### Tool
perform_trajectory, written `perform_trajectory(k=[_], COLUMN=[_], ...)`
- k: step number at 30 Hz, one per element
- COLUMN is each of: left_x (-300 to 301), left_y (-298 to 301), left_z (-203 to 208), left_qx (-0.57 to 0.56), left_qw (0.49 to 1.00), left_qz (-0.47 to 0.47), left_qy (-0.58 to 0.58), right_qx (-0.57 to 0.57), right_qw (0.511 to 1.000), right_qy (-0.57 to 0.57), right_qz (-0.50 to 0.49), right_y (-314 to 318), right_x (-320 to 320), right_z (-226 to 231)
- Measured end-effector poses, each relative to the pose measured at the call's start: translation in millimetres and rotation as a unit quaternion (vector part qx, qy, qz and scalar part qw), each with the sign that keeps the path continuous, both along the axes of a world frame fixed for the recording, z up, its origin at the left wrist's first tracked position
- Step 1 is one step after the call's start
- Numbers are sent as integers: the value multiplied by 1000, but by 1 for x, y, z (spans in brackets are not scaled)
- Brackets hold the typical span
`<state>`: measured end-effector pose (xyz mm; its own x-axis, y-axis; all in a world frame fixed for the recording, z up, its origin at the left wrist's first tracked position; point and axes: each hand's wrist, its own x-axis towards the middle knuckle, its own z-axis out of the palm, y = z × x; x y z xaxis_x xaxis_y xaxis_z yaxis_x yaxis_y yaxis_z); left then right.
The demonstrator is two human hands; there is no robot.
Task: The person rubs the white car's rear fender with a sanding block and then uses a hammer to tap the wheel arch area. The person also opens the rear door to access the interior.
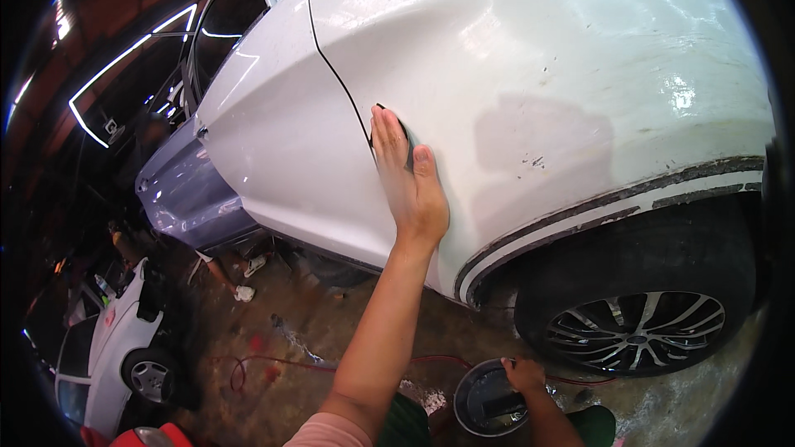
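My left hand (407,178) lies along the white car body (596,58), just behind the rear door seam, fingers together and thumb a little apart. Under its fingers it presses a thin dark sheet (404,127) against the panel; only the sheet's edge shows, so its kind cannot be told. Low by the rear wheel (638,331), my right hand (525,374) grips the rim of a round dark bucket (458,406). A dark block-shaped thing (503,405) is inside the bucket.
A thin red hose (273,358) runs over the wet, stained floor (273,323). Ahead stands a bluish-grey car panel (186,194), with another person's leg (217,275) near it. Another white car (116,348) is at the left. Something red (170,437) shows at the lower edge.
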<state>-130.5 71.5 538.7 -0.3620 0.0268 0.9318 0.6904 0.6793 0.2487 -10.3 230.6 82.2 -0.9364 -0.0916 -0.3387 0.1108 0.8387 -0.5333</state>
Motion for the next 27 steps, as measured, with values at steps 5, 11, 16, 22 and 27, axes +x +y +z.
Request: perform_trajectory(k=[5, 11, 16, 22, 27], left_x=[1, 3, 7, 13, 26], left_y=[-2, -3, -2, -1, 0], left_z=[-20, -39, -59, -106, -171], left_qx=[5, 31, 68, 97, 123], left_qw=[1000, 999, 997, 994, 990], left_qz=[-5, -1, 9, 41, 64], left_qy=[1, 11, 21, 8, -7], right_qx=[-7, -9, -21, -27, -29], right_qw=[1000, 1000, 999, 998, 998], right_qy=[21, 16, 50, 49, 48], right_qz=[-10, -5, -9, -10, -14], right_y=[5, 5, 6, 8, 4], right_x=[0, 1, 2, 2, 4], right_z=[-14, -20, -23, -24, -21])
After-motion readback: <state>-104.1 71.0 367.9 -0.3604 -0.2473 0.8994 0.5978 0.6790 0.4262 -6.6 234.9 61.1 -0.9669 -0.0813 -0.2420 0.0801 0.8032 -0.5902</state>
